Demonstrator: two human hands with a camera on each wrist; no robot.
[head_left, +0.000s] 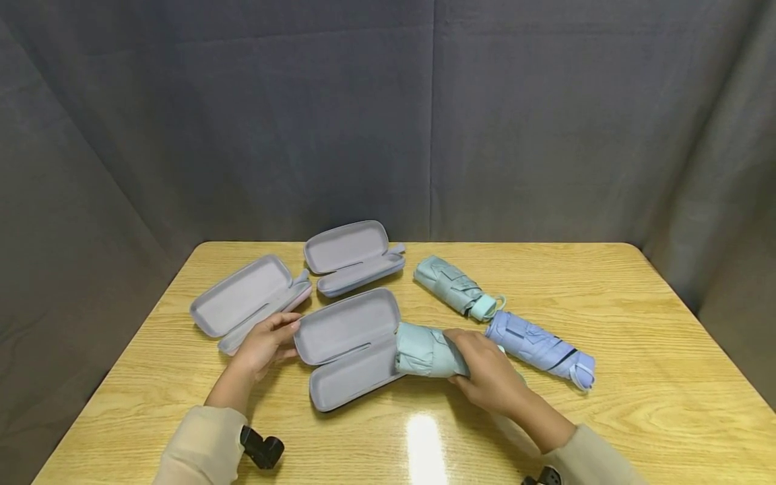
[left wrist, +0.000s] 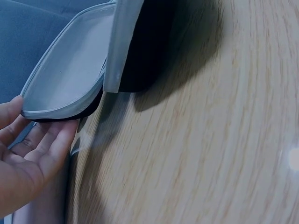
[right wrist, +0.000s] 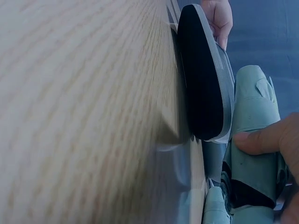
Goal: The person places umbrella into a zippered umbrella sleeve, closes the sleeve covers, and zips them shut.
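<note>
A folded mint-green umbrella (head_left: 429,350) is gripped in my right hand (head_left: 488,374), its free end over the right end of an open hard case (head_left: 354,384). That case is dark outside with a grey lining. In the left wrist view, my left hand (left wrist: 35,154) pinches the corner of the case's lid (left wrist: 70,70), thumb at the rim and fingers underneath. The right wrist view shows the umbrella (right wrist: 254,107) beside the case (right wrist: 201,74), with my thumb across its fabric. Part of its handle end is hidden by my right hand.
Two more open cases stand behind: one with a pink shell (head_left: 248,296) at the left, one bluish (head_left: 358,259) at the back. On the right lie a second green umbrella (head_left: 451,286) and a blue umbrella (head_left: 539,347). A grey curtain (head_left: 388,121) hangs behind the wooden table (head_left: 655,404).
</note>
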